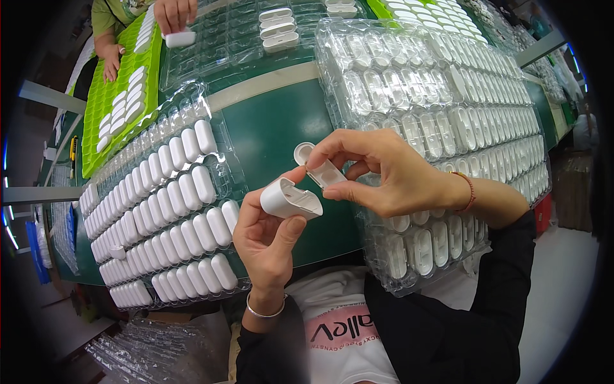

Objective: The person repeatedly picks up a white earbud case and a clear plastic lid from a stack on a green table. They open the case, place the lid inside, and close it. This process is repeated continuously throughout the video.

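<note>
In front of my chest, my left hand point(268, 246) grips a white earbud-case shell point(281, 198) between thumb and fingers. The shell is tilted, its hollow opening facing right. Just to the right, my right hand point(393, 173) pinches a smaller hollow white plastic piece point(327, 174) with a rounded end pointing up and left. The two parts are close together; my fingers hide whether they touch. Nearest my left hand is a clear plastic tray point(230, 173) with rows of closed white cases point(185, 201). Under my right forearm lie clear trays point(336, 70) with rows of open white parts point(441, 246).
A green worktable point(262, 125) shows between the trays. Across it, another person's hand point(176, 14) holds a white case point(180, 38), and their other hand point(112, 63) rests by a bright green tray point(96, 150). Crumpled clear plastic trays point(153, 349) lie low at the left.
</note>
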Action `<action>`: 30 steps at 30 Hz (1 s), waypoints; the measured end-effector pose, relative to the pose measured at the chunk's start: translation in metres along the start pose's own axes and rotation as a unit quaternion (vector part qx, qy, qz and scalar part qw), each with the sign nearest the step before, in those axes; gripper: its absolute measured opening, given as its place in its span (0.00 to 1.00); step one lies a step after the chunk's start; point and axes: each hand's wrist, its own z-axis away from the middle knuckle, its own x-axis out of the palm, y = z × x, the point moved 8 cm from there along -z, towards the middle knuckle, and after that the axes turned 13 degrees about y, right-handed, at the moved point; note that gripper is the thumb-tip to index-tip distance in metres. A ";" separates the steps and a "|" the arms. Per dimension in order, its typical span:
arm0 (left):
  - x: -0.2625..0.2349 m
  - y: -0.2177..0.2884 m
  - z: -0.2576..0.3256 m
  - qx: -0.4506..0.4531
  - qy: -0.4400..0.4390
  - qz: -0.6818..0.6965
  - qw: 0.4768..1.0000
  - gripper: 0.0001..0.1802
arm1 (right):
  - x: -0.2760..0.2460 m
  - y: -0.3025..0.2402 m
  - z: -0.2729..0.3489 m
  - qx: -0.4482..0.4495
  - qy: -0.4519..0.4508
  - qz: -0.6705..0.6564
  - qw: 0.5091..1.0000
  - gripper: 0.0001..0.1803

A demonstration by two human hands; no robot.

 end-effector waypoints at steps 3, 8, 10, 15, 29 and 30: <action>0.000 -0.002 0.001 -0.009 -0.001 0.006 1.000 0.30 | -0.001 0.001 0.000 0.008 0.006 -0.001 1.000 0.16; 0.003 0.000 0.000 -0.014 0.003 0.049 0.999 0.20 | -0.001 0.000 0.000 0.002 0.027 -0.004 1.000 0.13; 0.002 -0.001 -0.001 -0.018 -0.002 0.048 0.999 0.21 | -0.001 0.000 0.000 0.000 0.027 -0.001 1.000 0.13; -0.001 0.004 -0.001 -0.013 0.016 0.054 0.998 0.21 | -0.001 0.002 -0.001 0.000 0.025 0.001 1.000 0.14; -0.001 -0.002 0.003 -0.058 0.017 0.003 0.998 0.29 | -0.002 -0.007 0.001 -0.095 0.077 0.063 0.990 0.09; -0.001 -0.004 0.003 -0.058 0.016 0.003 0.998 0.29 | -0.003 -0.007 0.001 -0.101 0.082 0.068 0.989 0.09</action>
